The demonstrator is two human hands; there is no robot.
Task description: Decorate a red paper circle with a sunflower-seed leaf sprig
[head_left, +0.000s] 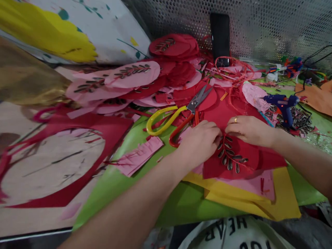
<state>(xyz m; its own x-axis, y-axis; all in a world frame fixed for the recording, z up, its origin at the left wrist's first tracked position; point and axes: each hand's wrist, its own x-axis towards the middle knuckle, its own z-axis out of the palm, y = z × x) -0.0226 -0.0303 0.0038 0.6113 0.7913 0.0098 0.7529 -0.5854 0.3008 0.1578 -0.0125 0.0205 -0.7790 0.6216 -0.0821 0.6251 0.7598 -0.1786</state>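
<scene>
A red paper petal [249,160] lies in front of me with a branch of sunflower seeds [230,159] stuck on it. My left hand [199,141] rests curled at the top of the seed branch, fingertips pinched on the paper. My right hand [250,130], with a gold ring, lies opposite it with fingers pressed together on the same spot. What the fingertips pinch is hidden. Under the petal lie pink and yellow paper sheets [285,204].
Scissors with yellow and red handles [178,116] lie just left of my hands. A blue glue gun [282,105] stands at the right beside a heap of seeds [301,121]. Finished pink and red petals [129,77] pile up behind; a phone [220,38] leans on the mesh wall.
</scene>
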